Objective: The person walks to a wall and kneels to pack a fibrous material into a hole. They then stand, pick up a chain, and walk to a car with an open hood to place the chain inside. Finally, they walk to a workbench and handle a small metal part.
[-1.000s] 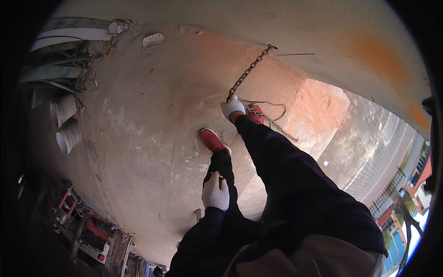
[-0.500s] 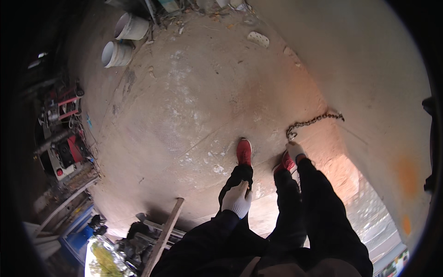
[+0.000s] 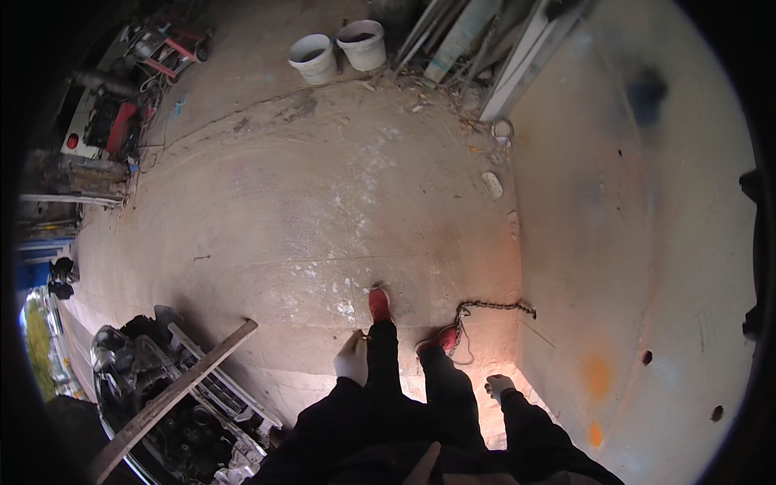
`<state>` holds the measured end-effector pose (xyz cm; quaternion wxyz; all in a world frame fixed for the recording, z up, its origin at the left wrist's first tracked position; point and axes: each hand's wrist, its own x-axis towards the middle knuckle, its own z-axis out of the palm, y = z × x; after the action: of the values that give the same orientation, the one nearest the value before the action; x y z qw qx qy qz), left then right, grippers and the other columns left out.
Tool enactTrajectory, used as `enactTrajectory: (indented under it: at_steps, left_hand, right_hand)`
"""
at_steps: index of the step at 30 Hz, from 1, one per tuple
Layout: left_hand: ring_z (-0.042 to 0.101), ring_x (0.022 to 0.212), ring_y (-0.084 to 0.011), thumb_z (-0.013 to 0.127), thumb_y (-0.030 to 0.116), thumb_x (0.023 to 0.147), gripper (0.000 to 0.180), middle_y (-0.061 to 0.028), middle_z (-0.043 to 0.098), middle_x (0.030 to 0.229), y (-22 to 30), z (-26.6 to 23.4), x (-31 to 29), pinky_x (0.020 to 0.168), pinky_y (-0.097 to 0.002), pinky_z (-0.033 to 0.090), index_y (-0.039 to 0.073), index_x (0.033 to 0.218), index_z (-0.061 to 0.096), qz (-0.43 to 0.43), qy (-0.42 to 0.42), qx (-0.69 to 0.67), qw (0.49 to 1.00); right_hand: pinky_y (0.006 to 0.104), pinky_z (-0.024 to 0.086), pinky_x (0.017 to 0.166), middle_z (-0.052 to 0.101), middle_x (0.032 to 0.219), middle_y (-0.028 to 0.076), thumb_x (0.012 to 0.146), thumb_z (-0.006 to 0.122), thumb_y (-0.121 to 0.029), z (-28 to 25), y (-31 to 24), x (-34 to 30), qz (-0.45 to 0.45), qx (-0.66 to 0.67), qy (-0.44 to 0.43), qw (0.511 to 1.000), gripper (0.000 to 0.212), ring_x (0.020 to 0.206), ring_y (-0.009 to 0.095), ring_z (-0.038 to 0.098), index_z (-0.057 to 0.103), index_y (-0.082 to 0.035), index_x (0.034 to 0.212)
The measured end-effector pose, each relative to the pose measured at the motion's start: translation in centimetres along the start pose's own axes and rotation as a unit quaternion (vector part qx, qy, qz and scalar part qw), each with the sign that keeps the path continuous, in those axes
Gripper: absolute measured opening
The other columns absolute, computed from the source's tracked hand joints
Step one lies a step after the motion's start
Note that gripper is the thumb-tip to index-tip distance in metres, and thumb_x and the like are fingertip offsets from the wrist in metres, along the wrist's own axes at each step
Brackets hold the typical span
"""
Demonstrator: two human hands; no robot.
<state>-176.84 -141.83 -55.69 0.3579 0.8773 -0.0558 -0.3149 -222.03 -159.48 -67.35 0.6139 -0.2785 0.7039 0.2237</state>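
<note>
My left hand (image 3: 352,356), in a white glove, is beside my left leg with its fingers closed. Something small and reddish may show at the fingertips, too small to name. Low on the right, near the wall, my gloved right hand (image 3: 499,385) has loosely bent fingers with gaps between them and nothing visible in them. A dark metal chain (image 3: 495,305) lies on the floor ahead of that hand, apart from it. Its near end bends down beside my right red shoe (image 3: 439,341). My left red shoe (image 3: 379,305) is a step ahead.
A pale wall (image 3: 598,267) with orange stains runs along the right. Two white buckets (image 3: 312,61) stand at the back near leaning boards (image 3: 465,39). At lower left, a wooden beam (image 3: 182,388) crosses metal vehicle parts (image 3: 145,364). Red-framed machinery (image 3: 166,52) is far left.
My right hand has come away from the chain end and drawn back toward me. My view has turned right, and my left hand remains low by my leg.
</note>
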Motion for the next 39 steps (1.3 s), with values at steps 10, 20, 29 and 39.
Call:
enactTrajectory:
  at_steps: [10, 20, 29, 39]
  left_hand:
    - [0.071, 0.124, -0.0281, 0.051, 0.036, 0.115, 0.057, -0.0218, 0.071, 0.136, 14.7, -17.1, 2.2, 0.108, -0.0394, 0.054, -0.01, 0.147, 0.059, 0.061, -0.132, -0.366, 0.919]
    - [0.063, 0.133, -0.0418, 0.046, 0.066, 0.109, 0.085, -0.0303, 0.061, 0.148, 29.2, -34.9, -1.9, 0.118, -0.0585, 0.041, -0.007, 0.15, 0.057, 0.39, -0.301, -0.536, 0.686]
    - [0.068, 0.11, -0.0538, 0.046, 0.059, 0.112, 0.064, -0.0299, 0.067, 0.128, 38.2, -41.5, -2.2, 0.084, -0.065, 0.056, 0.0, 0.131, 0.064, 0.646, -0.286, -0.548, 0.448]
    - [0.064, 0.121, -0.0559, 0.039, 0.073, 0.107, 0.075, -0.0299, 0.067, 0.135, 43.3, -43.0, 1.5, 0.097, -0.0683, 0.051, 0.008, 0.124, 0.072, 0.65, -0.107, -0.457, 0.598]
  right_hand:
    - [0.032, 0.045, 0.053, 0.066, 0.08, 0.004, 0.102, 0.065, -0.019, 0.3, -17.6, -10.2, -0.183, 0.094, 0.03, 0.978, 0.02, 0.061, 0.014, 0.058, 0.067, -0.006, 0.116]
    - [0.0322, 0.043, 0.052, 0.062, 0.079, 0.006, 0.102, 0.065, -0.017, 8.9, -28.7, -14.8, -0.187, 0.073, -0.013, 0.98, 0.015, 0.06, 0.016, 0.056, 0.062, -0.008, 0.114]
    - [0.0327, 0.034, 0.047, 0.05, 0.07, 0.003, 0.103, 0.057, -0.014, 11.6, -36.0, -16.8, -0.144, -0.106, -0.002, 0.984, 0.005, 0.053, 0.015, 0.045, 0.059, -0.011, 0.107]
    - [0.0355, 0.044, 0.048, 0.064, 0.076, 0.005, 0.101, 0.061, -0.027, 18.9, -68.1, -10.1, -0.156, -0.197, -0.079, 0.965, 0.016, 0.057, 0.021, 0.059, 0.069, -0.013, 0.097]
